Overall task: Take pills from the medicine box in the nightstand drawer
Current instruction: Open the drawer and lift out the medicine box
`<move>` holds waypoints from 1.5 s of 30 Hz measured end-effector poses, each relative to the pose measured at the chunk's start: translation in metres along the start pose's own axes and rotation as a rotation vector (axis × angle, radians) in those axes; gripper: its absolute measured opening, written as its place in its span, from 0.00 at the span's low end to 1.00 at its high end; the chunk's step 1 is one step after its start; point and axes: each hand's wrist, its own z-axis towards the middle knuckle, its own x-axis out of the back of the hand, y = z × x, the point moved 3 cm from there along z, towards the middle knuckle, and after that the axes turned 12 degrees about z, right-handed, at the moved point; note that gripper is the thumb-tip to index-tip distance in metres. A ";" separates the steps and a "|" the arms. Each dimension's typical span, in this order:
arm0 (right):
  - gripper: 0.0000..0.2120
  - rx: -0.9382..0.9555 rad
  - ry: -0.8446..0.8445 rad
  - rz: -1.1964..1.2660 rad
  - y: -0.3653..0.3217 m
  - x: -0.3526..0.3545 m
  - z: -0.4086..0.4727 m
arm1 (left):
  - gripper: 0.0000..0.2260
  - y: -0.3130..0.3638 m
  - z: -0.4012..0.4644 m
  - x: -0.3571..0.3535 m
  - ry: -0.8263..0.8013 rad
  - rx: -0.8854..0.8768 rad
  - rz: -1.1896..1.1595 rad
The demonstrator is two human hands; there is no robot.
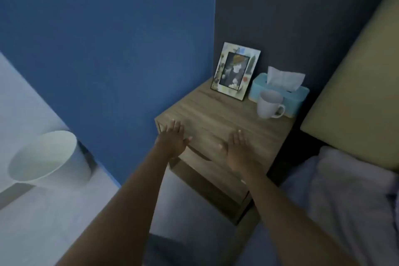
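Note:
A wooden nightstand (216,112) stands in the corner between a blue wall and the bed. Its drawers (200,164) are shut, so the medicine box is hidden. My left hand (172,140) is held flat and palm-down over the front left edge of the top, fingers spread, holding nothing. My right hand (237,149) is stretched out the same way over the front right part of the top, also with nothing in it.
At the back of the nightstand top stand a picture frame (235,71), a light blue tissue box (280,90) and a white mug (269,104). A white bin (47,157) stands on the floor at left. Bed and pillow (349,190) lie at right.

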 end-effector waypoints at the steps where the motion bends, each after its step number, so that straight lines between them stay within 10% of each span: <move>1: 0.32 -0.005 0.002 0.003 0.003 -0.007 0.002 | 0.31 0.000 0.002 -0.010 -0.016 0.018 -0.019; 18: 0.27 0.058 0.224 0.032 0.030 -0.041 0.017 | 0.29 0.065 0.035 -0.131 0.196 0.442 -1.437; 45: 0.26 0.032 0.166 0.042 0.025 -0.034 0.015 | 0.26 0.021 -0.061 -0.161 0.284 0.714 -1.406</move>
